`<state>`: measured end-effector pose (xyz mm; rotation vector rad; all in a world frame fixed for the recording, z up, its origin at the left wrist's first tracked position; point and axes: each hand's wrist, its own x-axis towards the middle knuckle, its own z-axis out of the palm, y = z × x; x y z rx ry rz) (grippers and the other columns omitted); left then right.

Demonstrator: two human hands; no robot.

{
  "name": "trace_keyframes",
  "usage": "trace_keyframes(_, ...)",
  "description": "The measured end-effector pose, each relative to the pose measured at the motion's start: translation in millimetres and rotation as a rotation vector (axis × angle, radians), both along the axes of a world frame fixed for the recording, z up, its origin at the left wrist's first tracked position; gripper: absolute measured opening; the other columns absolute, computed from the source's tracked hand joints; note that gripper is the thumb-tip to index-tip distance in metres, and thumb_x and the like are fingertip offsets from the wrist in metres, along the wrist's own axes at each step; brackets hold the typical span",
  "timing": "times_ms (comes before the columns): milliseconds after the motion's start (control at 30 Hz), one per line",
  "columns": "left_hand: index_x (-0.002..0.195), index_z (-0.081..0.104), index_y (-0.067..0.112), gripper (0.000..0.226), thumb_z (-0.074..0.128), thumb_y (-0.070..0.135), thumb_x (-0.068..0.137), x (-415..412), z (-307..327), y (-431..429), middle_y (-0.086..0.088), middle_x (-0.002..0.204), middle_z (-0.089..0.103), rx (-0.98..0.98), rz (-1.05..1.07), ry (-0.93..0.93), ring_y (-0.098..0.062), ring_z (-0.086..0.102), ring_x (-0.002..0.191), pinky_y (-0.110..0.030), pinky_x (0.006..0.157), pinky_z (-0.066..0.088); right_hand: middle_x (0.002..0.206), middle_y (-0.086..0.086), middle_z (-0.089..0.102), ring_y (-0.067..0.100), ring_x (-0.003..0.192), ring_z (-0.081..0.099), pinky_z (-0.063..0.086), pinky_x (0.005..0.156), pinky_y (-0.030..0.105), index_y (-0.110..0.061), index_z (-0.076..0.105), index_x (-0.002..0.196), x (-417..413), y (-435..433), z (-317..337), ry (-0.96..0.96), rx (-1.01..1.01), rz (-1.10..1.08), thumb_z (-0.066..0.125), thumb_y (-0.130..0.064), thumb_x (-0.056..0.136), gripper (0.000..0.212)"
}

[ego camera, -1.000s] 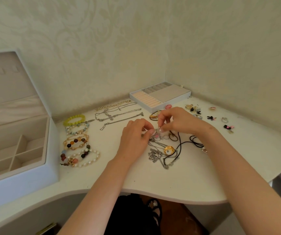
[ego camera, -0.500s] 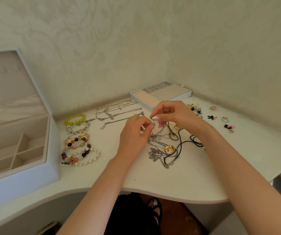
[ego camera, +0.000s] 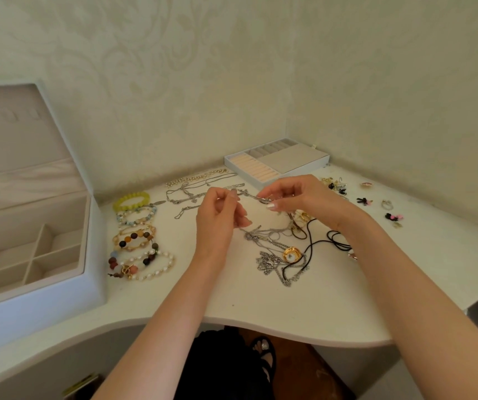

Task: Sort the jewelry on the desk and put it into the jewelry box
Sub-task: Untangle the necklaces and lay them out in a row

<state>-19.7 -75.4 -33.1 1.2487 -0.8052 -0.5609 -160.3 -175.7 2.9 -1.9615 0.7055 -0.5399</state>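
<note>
My left hand (ego camera: 220, 217) and my right hand (ego camera: 298, 199) are raised above the desk, each pinching one end of a thin silver chain (ego camera: 250, 195) stretched between them. Part of that chain trails down to a tangled heap of silver necklaces (ego camera: 275, 256) with a gold pendant (ego camera: 291, 253) and black cords (ego camera: 333, 241). The open white jewelry box (ego camera: 58, 287) stands at the left, its compartments bare. Beaded bracelets (ego camera: 136, 235) lie in a column beside it.
A removable ring tray (ego camera: 275, 164) sits in the back corner. Straightened necklaces (ego camera: 200, 189) lie behind my hands. Earrings and rings (ego camera: 376, 202) are scattered at the right. The desk's curved front edge (ego camera: 260, 324) runs near my body; walls close the back and right.
Both hands have risen from the tangled heap and drawn apart, pulling the silver chain up and taut between them.
</note>
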Motion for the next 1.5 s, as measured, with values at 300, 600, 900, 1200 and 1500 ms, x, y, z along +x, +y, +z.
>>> trace_keyframes(300, 0.075, 0.061, 0.017, 0.018, 0.064, 0.03, 0.087, 5.4, -4.3, -2.1, 0.008, 0.06, 0.043, 0.046, 0.119, -0.114, -0.01, 0.037, 0.061, -0.034, 0.063, 0.035, 0.057, -0.006, 0.054, 0.002, 0.041, 0.029, 0.024, 0.042, 0.014, -0.009, 0.073, 0.095, -0.2, -3.8, -0.3, -0.1, 0.013, -0.137, 0.069, -0.015, 0.084, 0.014)
trace_keyframes(600, 0.081, 0.063, 0.024, 0.008, 0.067, 0.018, 0.085, 4.9, -9.4, -3.2, 0.005, 0.077, 0.056, 0.037, 0.209, -0.373, -0.003, 0.044, 0.066, -0.01, 0.064, 0.036, 0.068, -0.002, 0.06, 0.0, 0.05, 0.041, 0.033, 0.048, 0.009, -0.022, 0.073, 0.086, 1.1, -4.3, 0.5, -0.314, -0.101, -0.334, 0.064, -0.003, 0.085, 0.021)
trace_keyframes(900, 0.085, 0.063, 0.018, 0.005, 0.06, 0.018, 0.089, -6.7, -10.8, -9.3, 0.006, 0.082, 0.066, 0.166, -0.118, -0.576, -0.009, 0.056, 0.065, -0.016, 0.064, 0.044, 0.051, -0.002, 0.056, -0.001, 0.053, 0.052, 0.041, 0.065, 0.006, -0.017, 0.072, 0.099, 5.9, 2.4, 0.0, -0.392, -0.142, -0.216, 0.059, -0.008, 0.091, 0.018)
trace_keyframes(1200, 0.121, 0.046, 0.019, 0.038, 0.051, 0.002, 0.087, -7.5, 3.8, -13.9, 0.005, 0.105, 0.068, 0.191, -0.395, -0.408, -0.013, 0.054, 0.068, -0.029, 0.061, 0.045, 0.074, 0.013, 0.065, 0.016, 0.056, 0.062, 0.053, 0.057, 0.024, -0.012, 0.071, 0.104, 6.6, 3.3, 2.7, -0.505, 0.073, -0.056, 0.05, 0.006, 0.09, 0.03)
trace_keyframes(1500, 0.088, 0.065, 0.014, 0.014, 0.054, 0.021, 0.093, 17.9, 3.9, -9.3, 0.011, 0.069, 0.055, 0.179, -0.07, -0.544, -0.003, 0.046, 0.061, -0.012, 0.057, 0.037, 0.064, 0.003, 0.06, 0.012, 0.052, 0.05, 0.043, 0.051, 0.021, -0.013, 0.072, 0.09, 2.5, -9.4, -1.6, -0.541, 0.161, -0.235, 0.05, 0.006, 0.088, 0.03)
